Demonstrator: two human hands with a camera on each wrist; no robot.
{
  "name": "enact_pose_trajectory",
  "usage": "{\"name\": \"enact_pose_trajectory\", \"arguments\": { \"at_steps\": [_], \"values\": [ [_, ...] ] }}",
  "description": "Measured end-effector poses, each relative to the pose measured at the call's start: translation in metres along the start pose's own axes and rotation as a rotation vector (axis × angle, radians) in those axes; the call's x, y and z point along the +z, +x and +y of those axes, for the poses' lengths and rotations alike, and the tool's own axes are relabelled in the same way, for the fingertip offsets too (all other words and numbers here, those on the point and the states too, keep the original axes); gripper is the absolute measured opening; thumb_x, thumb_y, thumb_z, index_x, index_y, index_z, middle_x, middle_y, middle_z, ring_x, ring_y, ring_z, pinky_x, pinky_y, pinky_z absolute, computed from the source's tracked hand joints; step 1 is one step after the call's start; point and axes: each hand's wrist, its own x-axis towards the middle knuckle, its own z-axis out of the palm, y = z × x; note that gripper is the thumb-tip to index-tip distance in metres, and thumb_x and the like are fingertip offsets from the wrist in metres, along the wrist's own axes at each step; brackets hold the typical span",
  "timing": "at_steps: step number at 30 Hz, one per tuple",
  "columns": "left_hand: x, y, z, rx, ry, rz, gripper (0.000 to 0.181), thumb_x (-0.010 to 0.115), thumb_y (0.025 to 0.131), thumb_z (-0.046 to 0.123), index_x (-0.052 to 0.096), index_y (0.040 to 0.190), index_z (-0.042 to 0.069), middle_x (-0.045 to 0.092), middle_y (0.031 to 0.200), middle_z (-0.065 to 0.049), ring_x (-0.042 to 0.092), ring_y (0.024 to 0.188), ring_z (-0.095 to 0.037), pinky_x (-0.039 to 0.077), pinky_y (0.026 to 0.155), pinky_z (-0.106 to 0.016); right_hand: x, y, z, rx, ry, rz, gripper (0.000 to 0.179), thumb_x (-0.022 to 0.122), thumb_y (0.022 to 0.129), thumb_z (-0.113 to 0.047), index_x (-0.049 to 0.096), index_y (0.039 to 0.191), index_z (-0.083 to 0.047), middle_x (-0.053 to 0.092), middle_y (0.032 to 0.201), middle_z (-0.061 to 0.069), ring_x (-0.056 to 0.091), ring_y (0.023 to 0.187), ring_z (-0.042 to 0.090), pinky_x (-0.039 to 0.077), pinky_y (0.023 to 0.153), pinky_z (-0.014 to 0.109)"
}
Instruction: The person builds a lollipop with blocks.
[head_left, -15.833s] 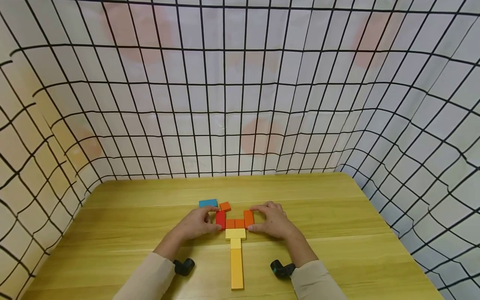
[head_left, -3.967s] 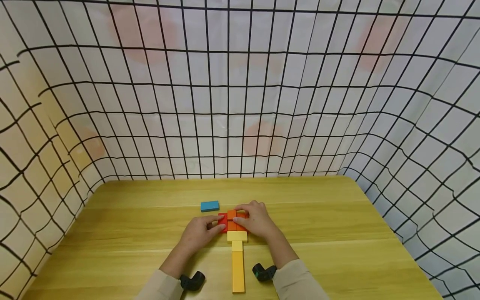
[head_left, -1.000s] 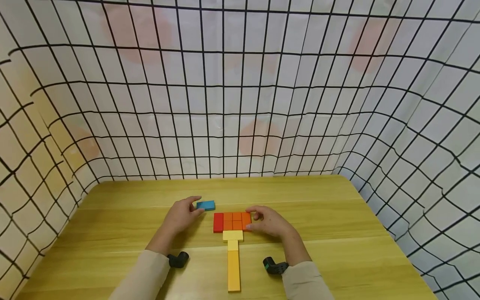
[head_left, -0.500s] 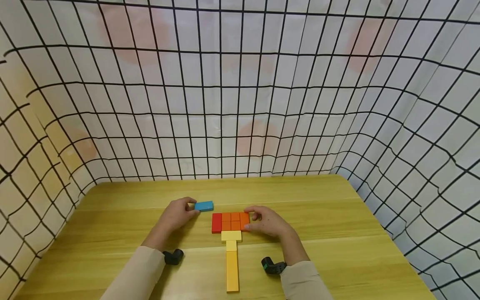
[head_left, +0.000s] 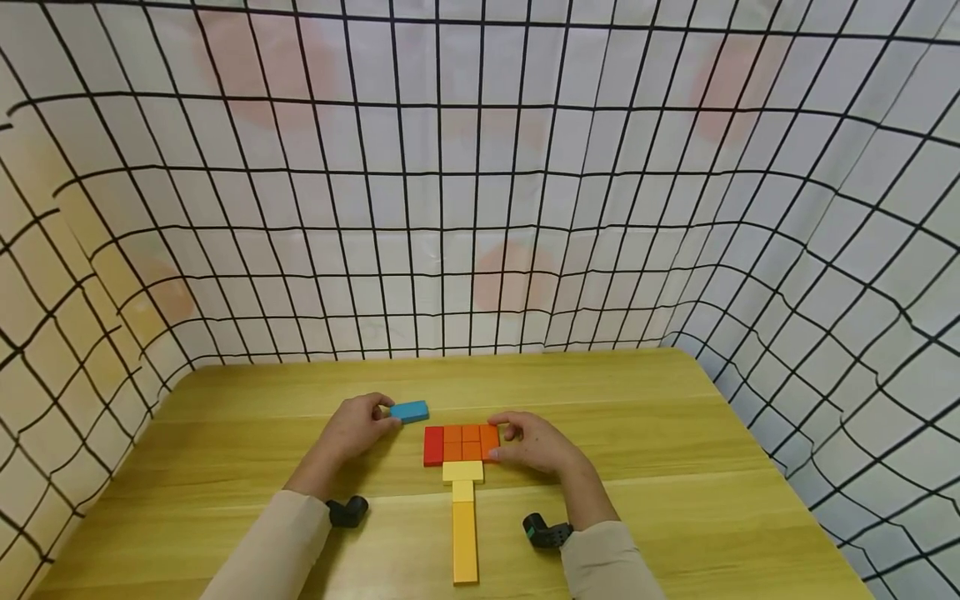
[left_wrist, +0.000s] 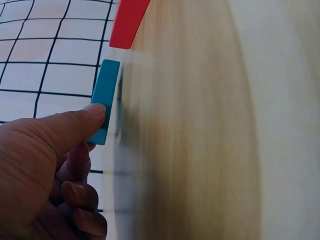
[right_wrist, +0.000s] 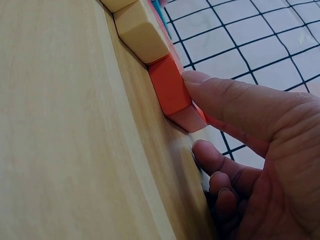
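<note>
My left hand (head_left: 356, 427) pinches the left end of a blue rectangular block (head_left: 410, 412). In the left wrist view, the thumb lies on the face of that blue block (left_wrist: 106, 82), which appears to be slightly off the wood. My right hand (head_left: 538, 442) holds an upright orange block (head_left: 489, 442) by its two ends, thumb near and index finger far. To its left, small orange squares (head_left: 453, 435) fill the space up to a red upright block (head_left: 433, 447). Below that row lie a pale yellow crosswise block (head_left: 462, 472), a small pale yellow square (head_left: 462, 492) and a long yellow block (head_left: 465, 543).
All the blocks are on a wooden table (head_left: 637, 492). Black grid netting (head_left: 480, 225) over a pale cloth stands behind it and at both sides. Each wrist wears a small black camera, such as the left one (head_left: 347, 512).
The once-loose small orange square now sits in the block row, and the gap between the upright blocks is filled. My left hand has moved from the red block to the blue one.
</note>
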Motion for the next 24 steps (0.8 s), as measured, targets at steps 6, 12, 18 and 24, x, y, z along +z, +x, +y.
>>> {"name": "enact_pose_trajectory", "arguments": {
  "at_steps": [6, 12, 18, 24],
  "values": [
    [0.002, 0.0, 0.005, 0.033, -0.015, 0.008, 0.036, 0.074, 0.095, 0.028, 0.069, 0.123, 0.007, 0.064, 0.09, -0.004, 0.053, 0.075, -0.016, 0.044, 0.069, -0.03, 0.001, 0.001, 0.001, 0.005, 0.001, 0.0, 0.051, 0.081, 0.089, -0.03, 0.064, 0.136, -0.021, 0.056, 0.102, 0.004, 0.05, 0.091, 0.02, 0.042, 0.083, 0.038],
    [0.007, 0.001, 0.012, 0.067, -0.036, 0.014, 0.034, 0.075, 0.094, 0.027, 0.07, 0.122, 0.008, 0.063, 0.086, -0.003, 0.052, 0.073, -0.015, 0.043, 0.067, -0.029, 0.002, 0.003, 0.001, 0.005, 0.007, 0.004, 0.051, 0.081, 0.088, -0.03, 0.064, 0.135, -0.021, 0.056, 0.102, 0.004, 0.05, 0.091, 0.02, 0.042, 0.082, 0.038],
    [0.013, 0.004, 0.022, 0.1, -0.091, 0.001, 0.034, 0.075, 0.094, 0.025, 0.07, 0.122, 0.009, 0.062, 0.085, -0.002, 0.051, 0.072, -0.016, 0.042, 0.066, -0.028, 0.001, 0.003, 0.001, 0.003, 0.001, 0.009, 0.05, 0.081, 0.088, -0.029, 0.064, 0.135, -0.021, 0.055, 0.102, 0.003, 0.05, 0.091, 0.02, 0.042, 0.082, 0.037],
    [0.019, 0.009, 0.036, 0.104, -0.136, -0.032, 0.031, 0.075, 0.093, 0.024, 0.071, 0.121, 0.011, 0.061, 0.087, -0.003, 0.051, 0.074, -0.016, 0.041, 0.066, -0.028, 0.001, 0.002, 0.0, 0.014, -0.003, 0.01, 0.051, 0.081, 0.088, -0.03, 0.064, 0.135, -0.021, 0.056, 0.102, 0.004, 0.05, 0.09, 0.02, 0.042, 0.081, 0.037]
  ]
}}
